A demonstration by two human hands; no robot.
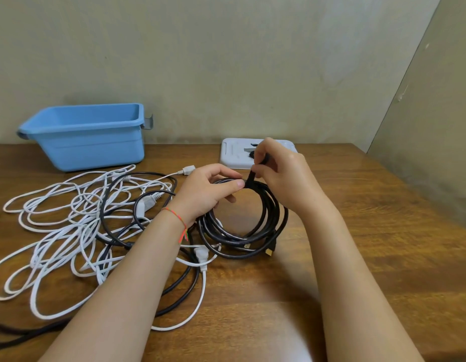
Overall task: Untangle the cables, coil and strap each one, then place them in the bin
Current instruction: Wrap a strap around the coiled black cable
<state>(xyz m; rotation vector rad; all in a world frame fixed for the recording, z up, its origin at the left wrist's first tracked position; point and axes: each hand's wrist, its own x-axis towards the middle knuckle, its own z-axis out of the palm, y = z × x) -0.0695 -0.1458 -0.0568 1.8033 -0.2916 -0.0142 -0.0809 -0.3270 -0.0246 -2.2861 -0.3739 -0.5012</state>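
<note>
A wooden table (357, 231) filled most of the view, set against a pale wall (226, 61). On its left half sprawled a tangle of white cables (56, 231), crossed by loose black cables (109, 205) that ran off toward the near left edge. At the back left stood a blue bin (96, 150), apart from the tangle, with nothing visible inside it from this angle. A coiled black cable (252, 231) lay near the middle of the table, its lower loops resting on the wood beside the tangle and its gold-tipped plugs (269, 250) pointing toward the near edge. Behind it, at the back of the table, sat a flat white tray (231, 155) holding small dark pieces, partly hidden by the hands. The left hand (208, 192) gripped the top of the coil, thumb pressed against the bundle. The right hand (281, 173) pinched a black strap (251, 177) between its fingertips, pulling it upward where it wrapped the top of the coil. A thin red thread bracelet (178, 218) circled the left wrist.
</note>
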